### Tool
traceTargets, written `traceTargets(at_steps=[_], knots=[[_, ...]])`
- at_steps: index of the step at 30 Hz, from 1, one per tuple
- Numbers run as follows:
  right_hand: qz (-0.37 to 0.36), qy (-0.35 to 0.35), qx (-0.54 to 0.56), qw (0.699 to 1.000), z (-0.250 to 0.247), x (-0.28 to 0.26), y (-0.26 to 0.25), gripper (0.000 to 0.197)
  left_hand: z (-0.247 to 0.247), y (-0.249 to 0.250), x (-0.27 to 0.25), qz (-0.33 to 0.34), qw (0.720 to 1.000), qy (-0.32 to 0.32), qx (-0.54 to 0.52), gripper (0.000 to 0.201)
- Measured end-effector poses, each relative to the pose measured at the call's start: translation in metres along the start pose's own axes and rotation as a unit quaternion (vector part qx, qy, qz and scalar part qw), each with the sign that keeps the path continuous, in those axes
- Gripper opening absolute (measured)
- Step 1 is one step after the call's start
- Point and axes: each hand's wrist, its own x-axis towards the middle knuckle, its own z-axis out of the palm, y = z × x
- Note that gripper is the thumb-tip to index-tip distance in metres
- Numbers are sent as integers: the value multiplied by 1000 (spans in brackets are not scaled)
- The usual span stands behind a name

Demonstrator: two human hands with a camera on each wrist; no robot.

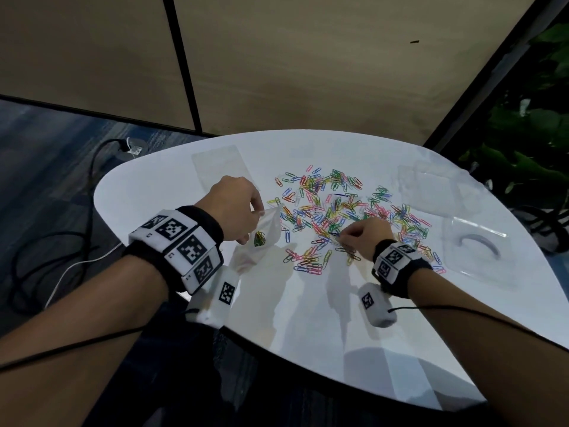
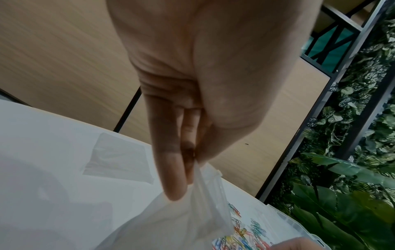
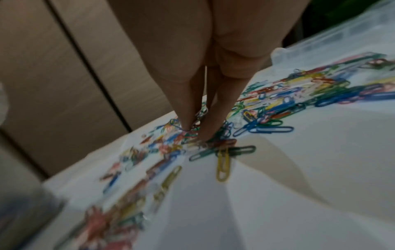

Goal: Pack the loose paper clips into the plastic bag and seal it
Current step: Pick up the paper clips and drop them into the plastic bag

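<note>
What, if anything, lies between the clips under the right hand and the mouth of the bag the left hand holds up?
Nothing visible does. The left hand pinches the plastic bag at its rim, mouth toward the paper clips. The right hand has its fingers down among them. Only bare table and scattered clips lie between.

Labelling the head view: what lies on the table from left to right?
Flat empty bag → left hand holding the bag → paper clips with right hand → clear lid.
</note>
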Motion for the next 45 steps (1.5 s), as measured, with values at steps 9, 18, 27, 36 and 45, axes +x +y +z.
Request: traceTargets(at_steps=[9,18,27,36,45], knots=[[21,-185,579,794,-20,-19,-65,29,9,10,6,-2,1000,-9,21,14],[-163,-128,322,924,18,-56,-98,13,11,18,1,-2,1000,-3,-11,14],[-310,-22,52,949,4,-54,-84,23,-2,10,2,-30,999,19,-5,23],[-442,-62,-369,815,81,-38,8,80,-5,8,2,-26,999,15,20,23],[-277,-21,-369,887,73,-11,24,79,-1,8,6,-27,999,11,21,18]])
